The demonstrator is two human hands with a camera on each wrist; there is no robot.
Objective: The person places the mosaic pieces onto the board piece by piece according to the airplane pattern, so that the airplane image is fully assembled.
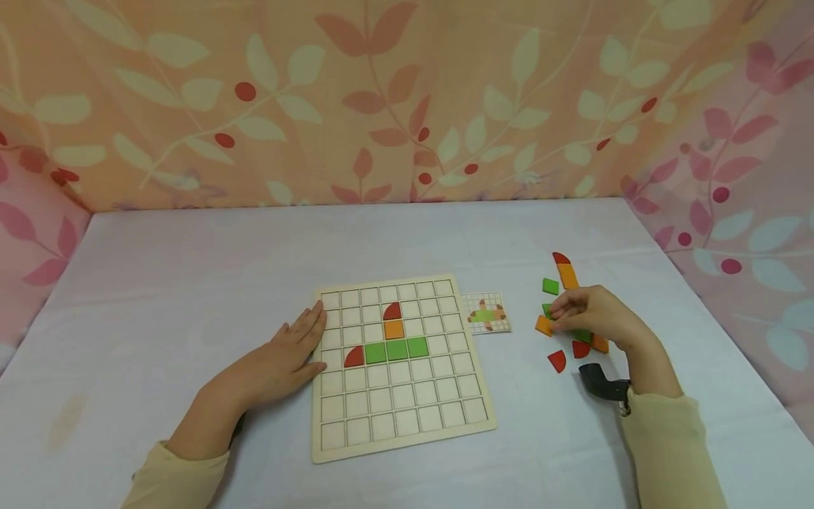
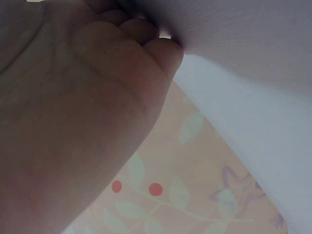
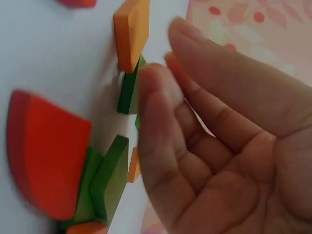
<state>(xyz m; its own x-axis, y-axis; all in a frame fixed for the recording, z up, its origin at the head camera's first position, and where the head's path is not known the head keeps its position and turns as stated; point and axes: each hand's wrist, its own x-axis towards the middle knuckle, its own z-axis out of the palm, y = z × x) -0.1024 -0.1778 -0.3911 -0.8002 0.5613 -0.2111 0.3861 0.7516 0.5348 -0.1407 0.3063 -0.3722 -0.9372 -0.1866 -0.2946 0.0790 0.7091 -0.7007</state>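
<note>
Fingers of my left hand (image 1: 273, 367) rest, straight, at the left edge of a pale wooden grid board (image 1: 445, 385). On the board lie a red quarter-circle piece (image 1: 392, 311), an orange square (image 1: 393, 329), another red quarter-circle (image 1: 354, 356) and a row of green squares (image 1: 397, 350). My right hand (image 1: 600, 314) hovers over a scatter of loose pieces, fingers bent. In the right wrist view, thumb and fingers stand apart with nothing between them. Just past the fingertips are an orange square (image 3: 131, 34), green squares (image 3: 111, 180) and a red quarter-circle (image 3: 48, 156).
A small pattern card (image 1: 486, 311) lies at the board's right side. More loose pieces spread around the right hand, including a green square (image 1: 550, 286) and a red quarter-circle (image 1: 557, 361). A floral curtain (image 1: 381, 106) hangs behind the white table (image 1: 191, 268).
</note>
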